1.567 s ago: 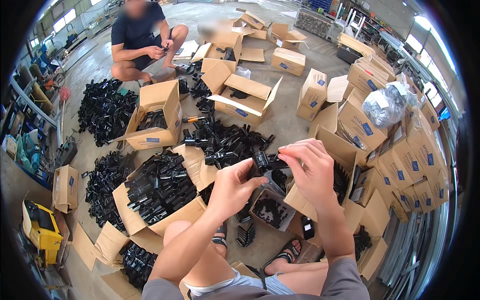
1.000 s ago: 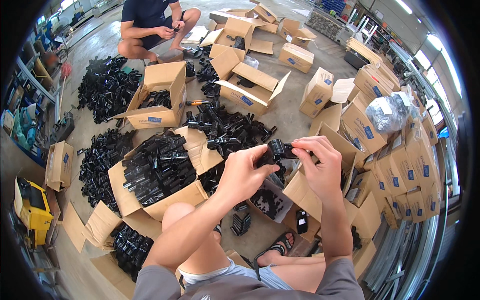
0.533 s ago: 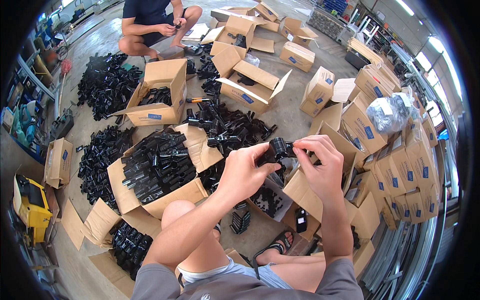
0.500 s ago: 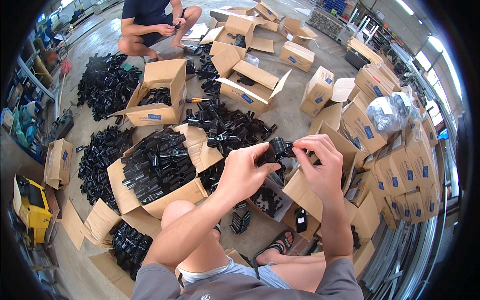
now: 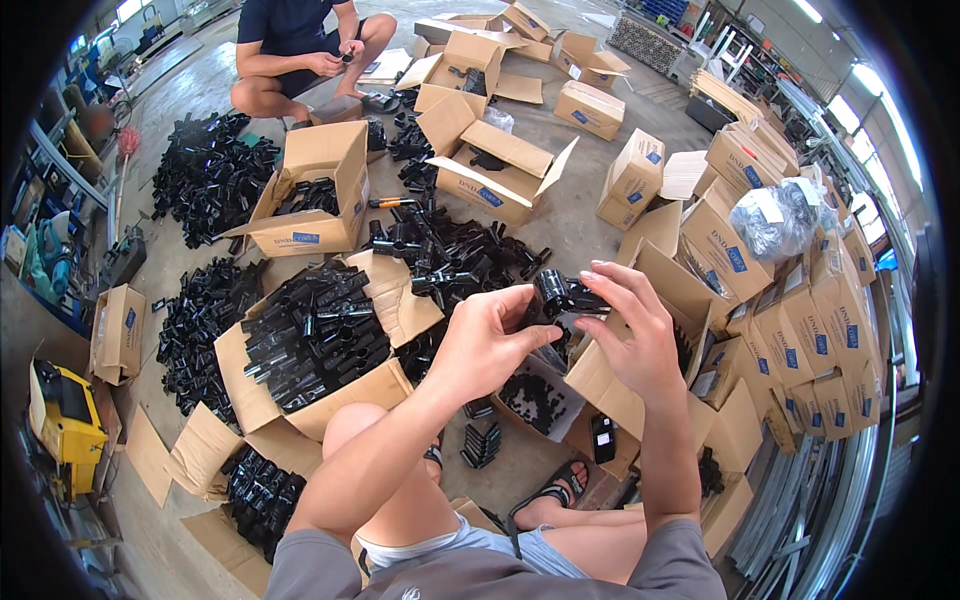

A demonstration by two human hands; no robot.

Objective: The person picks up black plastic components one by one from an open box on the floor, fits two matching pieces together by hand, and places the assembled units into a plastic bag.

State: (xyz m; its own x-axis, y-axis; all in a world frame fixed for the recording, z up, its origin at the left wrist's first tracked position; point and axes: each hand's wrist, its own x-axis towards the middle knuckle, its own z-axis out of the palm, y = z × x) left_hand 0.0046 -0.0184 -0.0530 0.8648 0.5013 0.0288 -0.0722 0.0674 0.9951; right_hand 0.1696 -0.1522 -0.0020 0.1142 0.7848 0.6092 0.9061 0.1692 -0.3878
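From my far-off seat, I see that the right hand [image 5: 640,330] has just changed. Half a second ago it pinched the end of the black part [image 5: 552,292]; now its thumb and fingers are spread around that end. I can't tell if a fingertip touches it. The left hand [image 5: 485,340] has its grip around the other end, so I think it carries most of the weight.

The part is up in the air, near the left edge of the brown box [image 5: 612,378] at the right. It is shiny, hard and round like a fat ring, with a short arm poking out to the right. It could be plastic or painted metal.

On the bare grey floor [image 5: 535,488], a row of small black parts [image 5: 481,445] sits below the left corner of the bin [image 5: 562,402]. That bin holds tiny dark bits [image 5: 535,400].
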